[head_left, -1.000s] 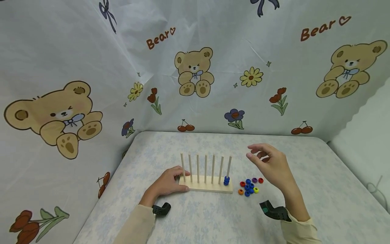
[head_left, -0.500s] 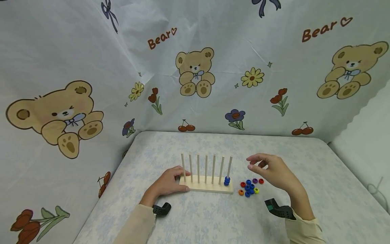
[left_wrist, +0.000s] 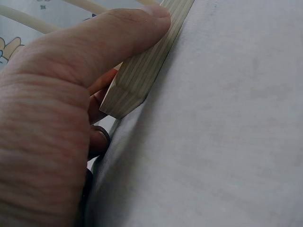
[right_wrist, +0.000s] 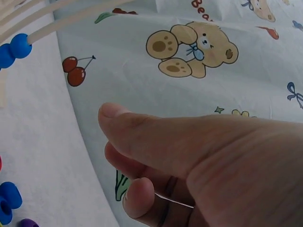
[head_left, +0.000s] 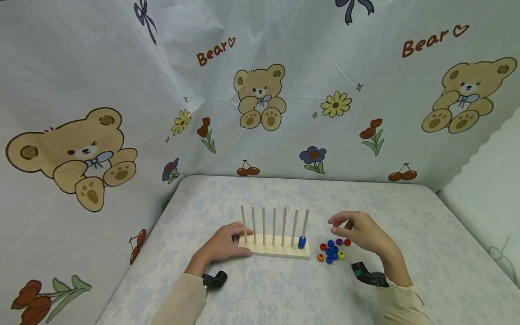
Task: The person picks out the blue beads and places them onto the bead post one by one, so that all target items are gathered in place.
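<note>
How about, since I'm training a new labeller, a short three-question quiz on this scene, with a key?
1. Count: how many upright pegs stand on the wooden base?
2. True or false: the right grip is holding the wooden base.
3. Multiple choice: in the head view, which peg carries the stacked blue beads? A) leftmost B) middle C) rightmost

Key:
1. Seven.
2. False; the left grip holds it, and the right is apart from it.
3. C.
</note>
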`<state>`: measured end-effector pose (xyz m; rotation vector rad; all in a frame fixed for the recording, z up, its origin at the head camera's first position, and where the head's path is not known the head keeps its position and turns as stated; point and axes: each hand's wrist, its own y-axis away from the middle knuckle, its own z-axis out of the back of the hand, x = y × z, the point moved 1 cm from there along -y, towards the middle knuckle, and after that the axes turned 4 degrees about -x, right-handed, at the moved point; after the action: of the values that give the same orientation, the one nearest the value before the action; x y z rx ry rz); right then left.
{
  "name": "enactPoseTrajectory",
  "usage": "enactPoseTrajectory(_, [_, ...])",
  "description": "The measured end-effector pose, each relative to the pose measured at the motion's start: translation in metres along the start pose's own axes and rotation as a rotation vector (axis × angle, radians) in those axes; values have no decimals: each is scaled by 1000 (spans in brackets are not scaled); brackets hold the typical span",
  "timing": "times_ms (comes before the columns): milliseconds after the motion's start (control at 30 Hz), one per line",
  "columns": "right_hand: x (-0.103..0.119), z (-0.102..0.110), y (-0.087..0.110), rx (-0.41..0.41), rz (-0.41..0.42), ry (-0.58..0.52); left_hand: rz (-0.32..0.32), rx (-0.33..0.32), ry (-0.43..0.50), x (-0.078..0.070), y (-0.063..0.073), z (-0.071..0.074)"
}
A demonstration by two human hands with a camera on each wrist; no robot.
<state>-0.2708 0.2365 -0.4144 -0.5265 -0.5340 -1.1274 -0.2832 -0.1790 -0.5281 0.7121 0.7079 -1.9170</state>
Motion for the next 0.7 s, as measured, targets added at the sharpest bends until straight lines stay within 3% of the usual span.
enactPoseTrajectory(367, [-17, -12, -5, 68, -68, -39, -6, 1, -11, -3, 1, 1])
enactPoseTrajectory(700, [-29, -21, -9, 116, -72, -12, -6, -3, 1, -3, 1, 1])
